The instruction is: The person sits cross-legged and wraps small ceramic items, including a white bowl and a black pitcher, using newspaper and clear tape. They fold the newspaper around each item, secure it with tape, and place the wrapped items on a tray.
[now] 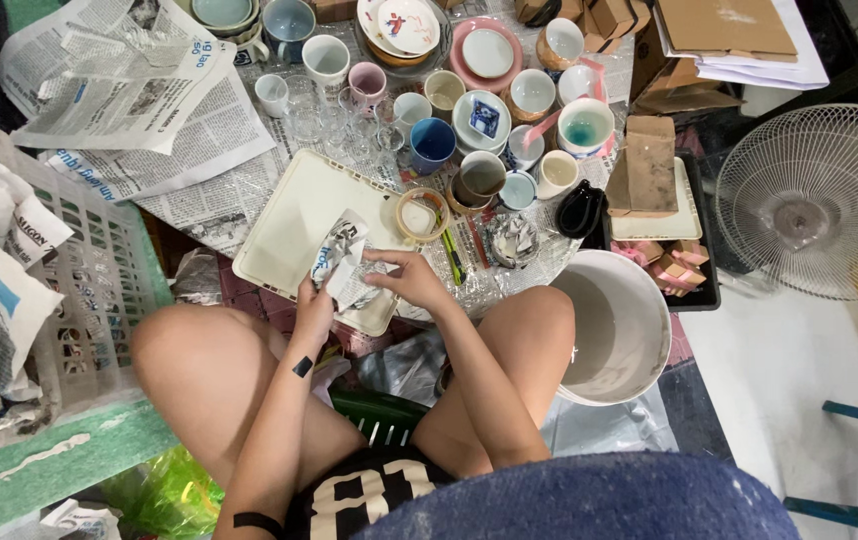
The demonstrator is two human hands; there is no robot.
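Centrally, a crumpled newspaper bundle [342,262] is gripped by the left hand [313,312] from below, while the right hand [411,278] is closed on its right side; it is held over the near edge of a cream rectangular tray [289,215]. Just beyond, a roll of tape [422,214] lies flat, and glazed ceramic cups [432,143] are crowded behind it. A white plastic bucket [617,325] is pressed against the right knee, and a perforated grey basket [99,270] stands at the left.
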